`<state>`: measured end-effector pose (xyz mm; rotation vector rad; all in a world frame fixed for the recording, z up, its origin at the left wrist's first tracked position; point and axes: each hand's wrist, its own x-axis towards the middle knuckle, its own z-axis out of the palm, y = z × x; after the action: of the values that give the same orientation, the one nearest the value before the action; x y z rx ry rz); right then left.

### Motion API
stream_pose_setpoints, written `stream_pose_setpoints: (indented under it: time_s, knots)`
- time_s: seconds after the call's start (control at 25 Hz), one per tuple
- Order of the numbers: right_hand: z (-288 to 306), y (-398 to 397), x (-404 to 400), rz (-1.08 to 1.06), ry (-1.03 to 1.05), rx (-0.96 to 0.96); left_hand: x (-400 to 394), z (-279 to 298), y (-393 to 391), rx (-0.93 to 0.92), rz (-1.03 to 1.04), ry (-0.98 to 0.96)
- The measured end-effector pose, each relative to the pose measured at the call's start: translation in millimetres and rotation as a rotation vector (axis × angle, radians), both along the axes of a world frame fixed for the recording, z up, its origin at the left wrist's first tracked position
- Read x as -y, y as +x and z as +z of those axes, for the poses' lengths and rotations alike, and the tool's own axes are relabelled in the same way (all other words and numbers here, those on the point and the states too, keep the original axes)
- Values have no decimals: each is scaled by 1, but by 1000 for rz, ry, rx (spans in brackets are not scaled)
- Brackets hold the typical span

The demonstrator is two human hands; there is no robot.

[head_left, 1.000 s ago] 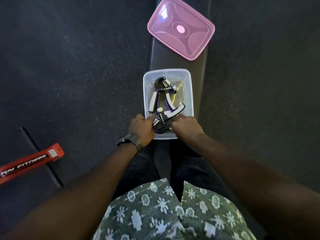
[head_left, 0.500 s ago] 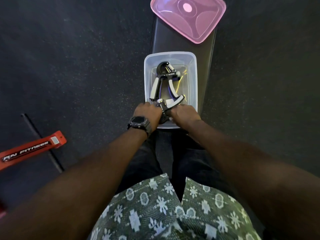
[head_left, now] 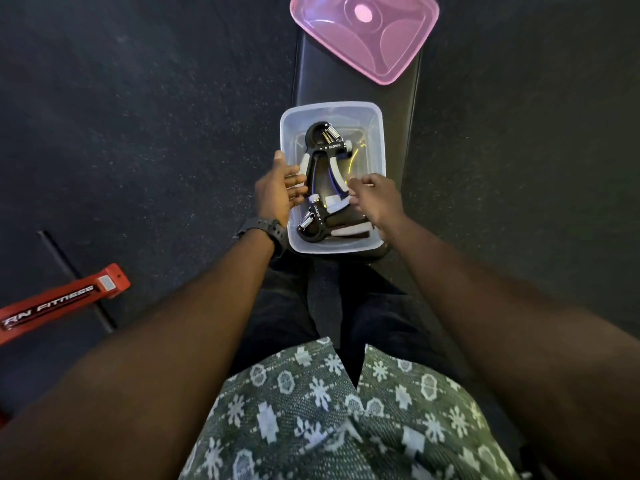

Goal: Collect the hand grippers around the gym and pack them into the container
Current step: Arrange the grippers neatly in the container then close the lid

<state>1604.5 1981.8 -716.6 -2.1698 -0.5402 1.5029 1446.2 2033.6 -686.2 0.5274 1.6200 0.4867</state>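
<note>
A clear plastic container (head_left: 375,133) sits on the near end of a black bench (head_left: 408,116). Two black and grey hand grippers lie inside: one (head_left: 323,150) upright at the far end, one (head_left: 320,221) on its side at the near end. My left hand (head_left: 278,190) hovers over the container's left rim, palm open, fingers spread, holding nothing. My right hand (head_left: 375,199) is above the right side, fingers loosely curled with its fingertips at the near gripper's grey handle; nothing is gripped.
A pink lid (head_left: 367,32) lies further along the bench. A red bar marked "FITNESS" (head_left: 62,301) lies on the dark rubber floor at the left. My legs straddle the bench below the container.
Both hands have let go of the near hand gripper, which now rests in the container. The left hand has opened and lifted to the left rim; the right hand has drawn up and right.
</note>
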Motion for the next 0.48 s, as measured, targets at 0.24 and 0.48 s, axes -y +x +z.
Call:
stream_pose_setpoints:
  time_s: [0.24, 0.48]
  knots:
    - [11, 5, 0, -88, -13, -152, -3, 9, -5, -1, -34, 14]
    - [13, 3, -6, -117, -11, -182, -11, 8, 1, -15, -100, 12]
